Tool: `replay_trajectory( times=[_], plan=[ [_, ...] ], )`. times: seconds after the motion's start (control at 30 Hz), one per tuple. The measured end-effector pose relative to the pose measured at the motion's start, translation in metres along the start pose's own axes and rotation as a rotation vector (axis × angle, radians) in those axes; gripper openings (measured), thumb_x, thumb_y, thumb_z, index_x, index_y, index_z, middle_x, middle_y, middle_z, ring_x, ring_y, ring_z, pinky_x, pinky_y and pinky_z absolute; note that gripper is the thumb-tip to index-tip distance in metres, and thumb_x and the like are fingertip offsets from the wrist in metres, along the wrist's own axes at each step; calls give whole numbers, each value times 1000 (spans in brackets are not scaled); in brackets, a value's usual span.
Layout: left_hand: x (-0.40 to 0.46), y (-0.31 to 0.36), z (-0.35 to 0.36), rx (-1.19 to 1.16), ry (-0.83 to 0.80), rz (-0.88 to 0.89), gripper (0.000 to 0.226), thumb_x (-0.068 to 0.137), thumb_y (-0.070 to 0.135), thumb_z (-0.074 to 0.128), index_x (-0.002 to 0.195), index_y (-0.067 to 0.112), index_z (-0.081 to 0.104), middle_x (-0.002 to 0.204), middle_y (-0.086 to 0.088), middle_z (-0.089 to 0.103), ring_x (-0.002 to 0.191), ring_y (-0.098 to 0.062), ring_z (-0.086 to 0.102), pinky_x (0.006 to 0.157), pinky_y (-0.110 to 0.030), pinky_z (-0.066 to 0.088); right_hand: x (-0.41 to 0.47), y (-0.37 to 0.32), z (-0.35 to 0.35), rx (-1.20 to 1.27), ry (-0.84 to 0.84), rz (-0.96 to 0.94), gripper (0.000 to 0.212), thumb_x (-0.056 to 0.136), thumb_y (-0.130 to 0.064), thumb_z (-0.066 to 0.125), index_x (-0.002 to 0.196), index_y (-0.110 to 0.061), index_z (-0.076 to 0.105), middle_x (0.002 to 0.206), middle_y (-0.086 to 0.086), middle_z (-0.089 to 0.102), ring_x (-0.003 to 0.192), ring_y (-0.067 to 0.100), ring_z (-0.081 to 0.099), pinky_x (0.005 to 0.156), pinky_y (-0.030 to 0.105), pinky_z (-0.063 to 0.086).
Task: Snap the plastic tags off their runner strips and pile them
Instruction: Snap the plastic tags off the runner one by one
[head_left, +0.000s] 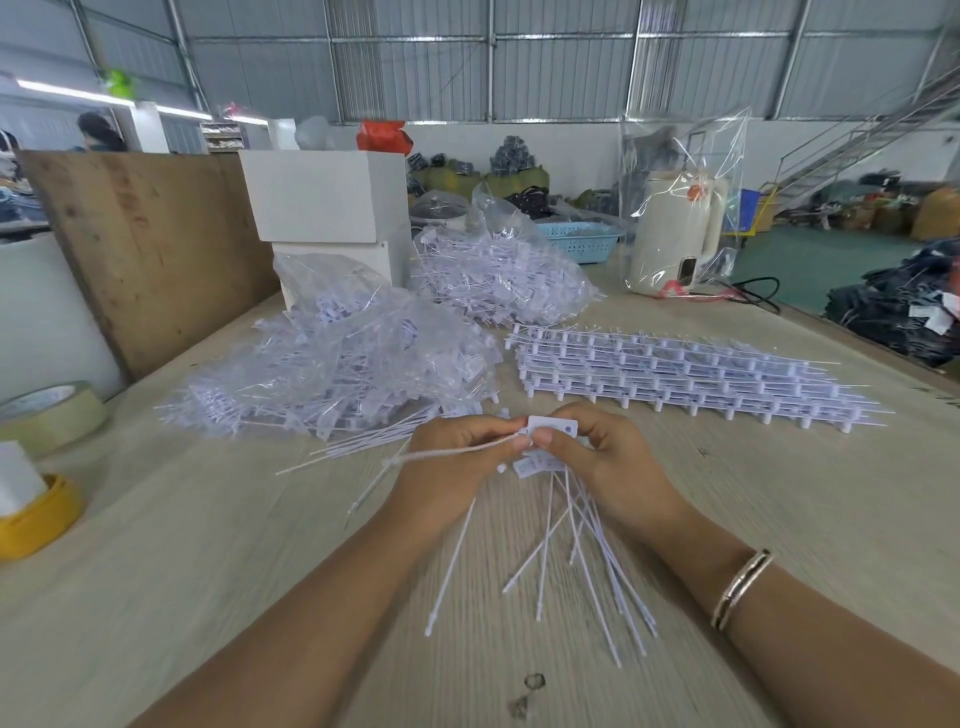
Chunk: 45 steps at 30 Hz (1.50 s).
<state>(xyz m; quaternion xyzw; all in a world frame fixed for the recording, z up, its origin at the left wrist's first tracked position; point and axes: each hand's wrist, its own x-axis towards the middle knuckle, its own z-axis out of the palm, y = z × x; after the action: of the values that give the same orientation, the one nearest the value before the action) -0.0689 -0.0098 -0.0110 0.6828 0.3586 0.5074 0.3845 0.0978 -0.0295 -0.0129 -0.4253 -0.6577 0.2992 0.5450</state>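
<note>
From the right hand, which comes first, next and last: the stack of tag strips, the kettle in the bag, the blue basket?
1. Stack of tag strips, just beyond the right hand.
2. Kettle, farther back, right.
3. Blue basket, behind; close to the kettle's rank.

Corrugated metal walls (561, 78), green floor (810, 265)

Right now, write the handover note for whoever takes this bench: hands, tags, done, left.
Left hand pinches a tag's thin tail; right hand pinches the flat white tag and holds a bunch of loose tags whose tails fan toward the body.
Done: a few loose tags lie on the table left of the hands.
Left: the stack of runner strips behind the hands, still unsnapped. Two clear bags of tags sit behind.
</note>
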Motion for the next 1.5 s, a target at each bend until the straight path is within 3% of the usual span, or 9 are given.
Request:
replay_trajectory(
  times=[0.23,0.37,0.57,0.7,0.83,1.03,1.23,1.4,1.5],
  plan=[
    [-3,-2,2,42,16,36,16,79,16,73,83,30,73,76,6,73,75,-8,68,70,-17,52,0,0,5,-35,29,10,19,88,-14,64,78,-28,73,83,-4,71,87,21,64,80,32,49],
    [-1,1,4,10,5,16,23,84,11,68,80,34,71,77,10,72,76,-8,68,73,-19,53,-1,-2,6,133,49,48,13,88,-7,61,87,-13,74,84,6,73,80,20,69,75,30,55],
    [3,4,-3,-193,48,-66,10,84,6,63,90,5,71,80,-5,73,77,-15,69,65,-21,53,1,1,-2,409,31,156,17,86,-11,59,95,-4,72,95,10,74,91,23,70,76,27,56],
    [0,4,-10,24,68,-2,12,81,13,71,82,25,70,74,12,68,72,-1,61,67,-13,47,2,3,-7,-75,42,113,9,87,-15,64,84,-19,70,85,-3,69,76,8,62,69,13,46],
    [-4,0,-7,175,51,33,16,78,12,74,84,27,67,82,5,65,72,0,56,66,-10,44,4,5,-6,-503,-16,110,20,85,-23,68,104,-20,68,108,0,60,102,11,52,97,34,37],
    [-6,-1,-5,449,-20,207,24,75,2,72,96,13,69,91,4,58,81,-3,54,73,-12,39,-3,-8,1,-445,18,-11,17,87,-24,64,103,-20,69,103,-8,57,108,15,53,101,51,33],
    [-10,-2,0,579,-80,316,44,80,9,68,122,15,56,110,10,41,90,-2,50,78,-19,42,-9,-8,11,-585,-134,2,23,91,-43,52,92,-30,71,101,-20,57,108,3,44,96,36,19],
    [-14,2,1,564,-244,318,43,84,26,48,127,22,49,114,14,46,107,-3,49,92,-21,41,-3,-7,6,-192,-15,25,15,88,-11,62,77,-13,70,77,-9,59,83,10,52,84,31,38],
    [-12,1,-2,573,-197,297,48,76,12,39,121,21,52,112,10,51,106,-7,50,90,-30,43,0,-5,2,-4,63,138,22,88,-5,58,69,-11,67,71,-3,59,69,8,54,73,25,41]
  ],
)
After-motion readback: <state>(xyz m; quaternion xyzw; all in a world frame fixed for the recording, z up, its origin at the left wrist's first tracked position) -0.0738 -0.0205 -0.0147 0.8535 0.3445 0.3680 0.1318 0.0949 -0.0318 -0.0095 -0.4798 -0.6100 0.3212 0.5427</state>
